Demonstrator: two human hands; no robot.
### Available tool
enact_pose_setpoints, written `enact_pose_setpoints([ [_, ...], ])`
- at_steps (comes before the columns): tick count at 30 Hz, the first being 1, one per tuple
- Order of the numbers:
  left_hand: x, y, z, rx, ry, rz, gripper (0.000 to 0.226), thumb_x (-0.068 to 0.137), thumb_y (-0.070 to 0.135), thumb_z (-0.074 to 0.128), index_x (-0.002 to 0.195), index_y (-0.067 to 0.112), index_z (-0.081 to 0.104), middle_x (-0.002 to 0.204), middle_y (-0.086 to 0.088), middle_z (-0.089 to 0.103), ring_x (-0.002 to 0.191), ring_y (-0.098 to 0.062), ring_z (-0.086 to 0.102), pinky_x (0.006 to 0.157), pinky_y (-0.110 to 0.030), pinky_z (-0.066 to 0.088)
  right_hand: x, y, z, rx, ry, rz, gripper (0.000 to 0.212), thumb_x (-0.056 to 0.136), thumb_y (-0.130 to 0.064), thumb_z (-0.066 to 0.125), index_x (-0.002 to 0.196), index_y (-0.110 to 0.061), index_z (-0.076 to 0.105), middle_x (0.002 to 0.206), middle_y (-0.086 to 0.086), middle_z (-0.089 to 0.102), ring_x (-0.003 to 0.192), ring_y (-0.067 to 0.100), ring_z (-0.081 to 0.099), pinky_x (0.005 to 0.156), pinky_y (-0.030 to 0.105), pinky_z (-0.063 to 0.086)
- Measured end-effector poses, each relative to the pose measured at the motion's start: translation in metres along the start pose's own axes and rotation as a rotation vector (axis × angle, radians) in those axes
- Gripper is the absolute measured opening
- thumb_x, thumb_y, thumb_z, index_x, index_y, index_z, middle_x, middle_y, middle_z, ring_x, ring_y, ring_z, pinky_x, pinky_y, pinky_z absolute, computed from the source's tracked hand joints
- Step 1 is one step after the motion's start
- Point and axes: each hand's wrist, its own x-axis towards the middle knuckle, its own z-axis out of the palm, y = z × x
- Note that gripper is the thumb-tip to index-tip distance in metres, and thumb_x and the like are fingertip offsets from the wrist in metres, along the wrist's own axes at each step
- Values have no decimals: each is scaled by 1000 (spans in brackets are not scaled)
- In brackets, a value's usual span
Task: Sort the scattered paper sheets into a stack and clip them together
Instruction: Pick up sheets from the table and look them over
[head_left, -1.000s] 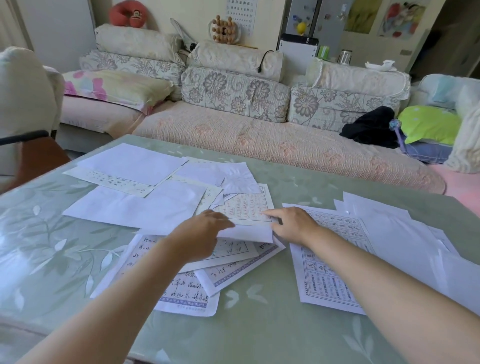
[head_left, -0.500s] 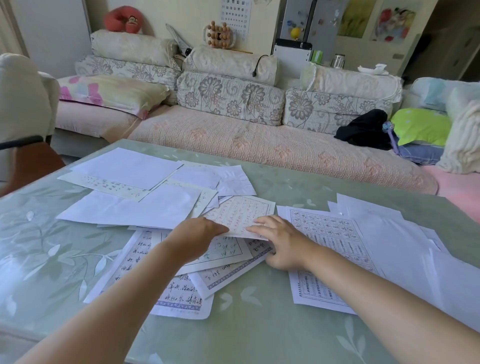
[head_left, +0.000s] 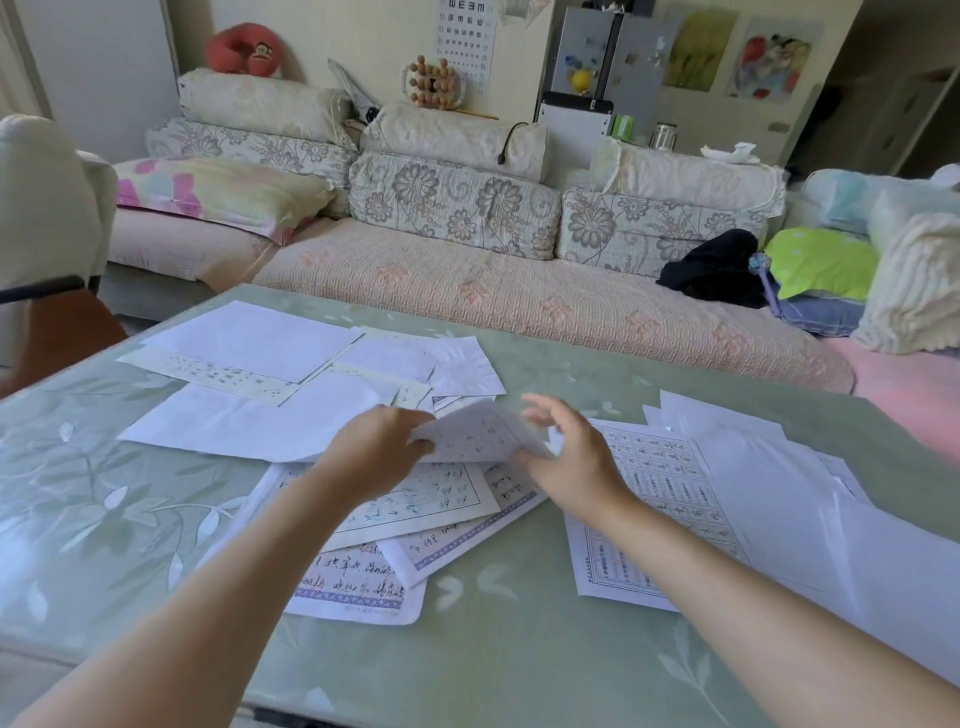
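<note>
A second ago the gridded sheet (head_left: 478, 431) lay flat on the pile at the centre of the frame, with both hands resting on it. Now it is lifted clear of the pile and bows upward in an arch. The left hand (head_left: 376, 452) has taken its left edge in a pinching grip. The right hand (head_left: 571, 457) has risen off the paper with its fingers spread, and the sheet's right edge is at its thumb. More of the handwritten sheet (head_left: 426, 499) underneath is uncovered.
</note>
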Motion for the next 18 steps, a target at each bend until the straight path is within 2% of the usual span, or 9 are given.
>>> enact_pose_setpoints([
  [2,1,5,-17,-176,41,-62,7,90,25,67,96,27,69,80,5,68,64,-14,58,61,-28,49,2,1,-12,-6,92,42,90,73,-39,85,148,-27,38,143,-7,47,131,7,40,107,24,32],
  [5,-1,18,-39,-492,70,-117,17,83,21,76,92,30,66,82,16,67,67,-2,62,57,-19,47,4,-1,-35,126,69,244,116,67,-45,88,155,-35,14,157,-4,29,143,13,29,112,35,28],
  [7,-3,30,-49,-786,69,-190,21,79,19,80,93,27,66,82,11,72,70,-3,69,59,-17,50,3,-2,-47,328,-8,346,120,68,-38,90,156,-38,8,157,1,32,141,16,37,112,38,32],
  [9,-4,40,-55,-1004,50,-240,25,77,19,80,99,18,67,85,1,76,77,-13,74,66,-29,58,1,-4,-55,509,1,388,123,66,-38,91,156,-38,8,150,2,44,130,16,50,111,41,37],
  [11,-5,50,-56,-1159,19,-247,31,78,16,78,107,9,67,95,-9,76,87,-25,74,77,-44,58,1,-7,-64,608,-27,416,115,61,-46,87,155,-26,25,137,0,57,122,16,57,111,43,41],
  [13,-2,60,-53,-1288,-16,-284,34,81,13,75,112,3,65,102,-16,74,93,-33,72,81,-49,57,-1,-11,-72,649,-118,383,78,72,-44,84,138,-14,54,125,2,68,117,21,64,110,48,43],
  [14,0,65,-51,-1324,-32,-314,33,83,13,73,113,2,65,103,-18,73,93,-34,72,80,-49,58,-3,-14,-76,655,-140,365,61,77,-42,81,127,-12,63,121,3,71,115,21,65,110,48,42],
  [15,3,69,-47,-1342,-45,-344,31,85,13,72,112,2,65,103,-18,73,93,-34,72,79,-48,58,-4,-14,-78,635,-128,374,53,80,-42,77,121,-9,66,121,5,71,113,18,65,111,46,41],
  [18,14,80,-33,-1356,-43,-414,31,84,11,73,113,1,64,103,-19,73,92,-36,72,80,-52,58,-6,-3,-87,513,-20,481,58,82,-47,75,122,-6,64,125,5,67,111,14,59,102,35,37],
])
